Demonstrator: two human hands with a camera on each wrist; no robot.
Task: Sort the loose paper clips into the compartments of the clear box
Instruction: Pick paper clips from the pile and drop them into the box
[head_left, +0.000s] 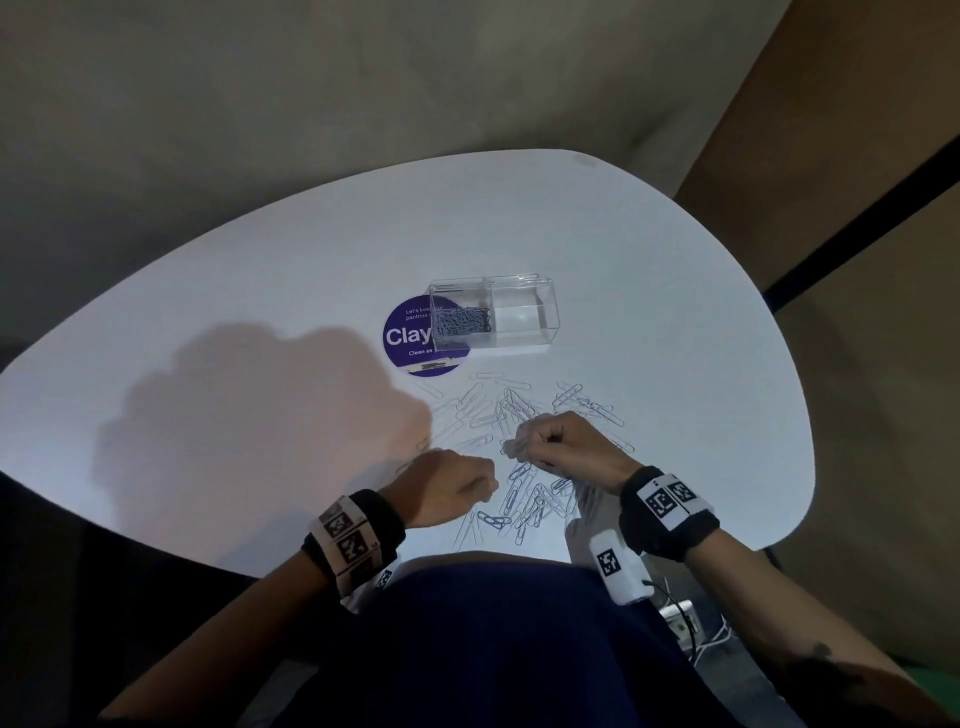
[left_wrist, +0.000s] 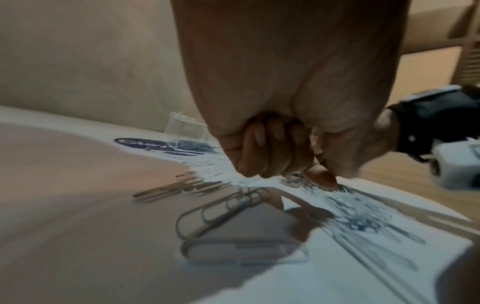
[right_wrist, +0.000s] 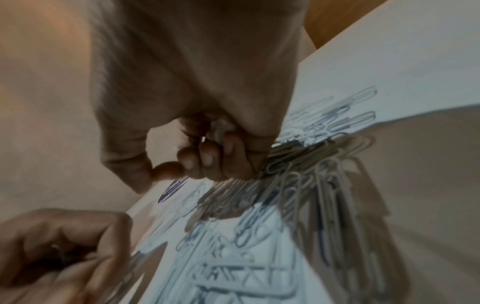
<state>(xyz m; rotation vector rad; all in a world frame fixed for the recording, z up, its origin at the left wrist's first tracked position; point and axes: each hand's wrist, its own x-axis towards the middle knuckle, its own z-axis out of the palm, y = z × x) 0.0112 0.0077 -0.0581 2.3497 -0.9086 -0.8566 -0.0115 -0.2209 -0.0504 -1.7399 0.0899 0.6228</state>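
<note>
**Gathering stage: both hands at the clip pile, box waiting beyond**

You are in the picking step of the sort. Your right hand (head_left: 558, 447) hovers low over the middle of the loose paper clips (head_left: 524, 457), its fingers curled in and thumb and forefinger closed on a small cluster of clips at the fingertips; the right wrist view shows the thumb meeting the forefinger, though blur hides how many clips sit between them. Your left hand (head_left: 452, 486) rests on the bench (head_left: 234, 291) just beside the near edge of the pile, fingers curled under into a loose fist; whether it holds a clip cannot be told from any view.

The clips lie scattered on the bench between your body and the clear box (head_left: 493, 317), larger silvery ones mixed with smaller ones. The box stands farther out, partly over a round purple sticker (head_left: 405, 338). Its left compartment (head_left: 462, 322) already holds a heap of small dark clips; its right compartment (head_left: 524, 312) appears empty.

The task seems well short of finished, since most clips remain outside. The next move probably calls for lifting the pinched cluster clear of the tangle, carrying it forward over the box wall and letting go above the compartment that matches its size. Interlocked clips may trail along, so a slow lift is advisable.
</note>
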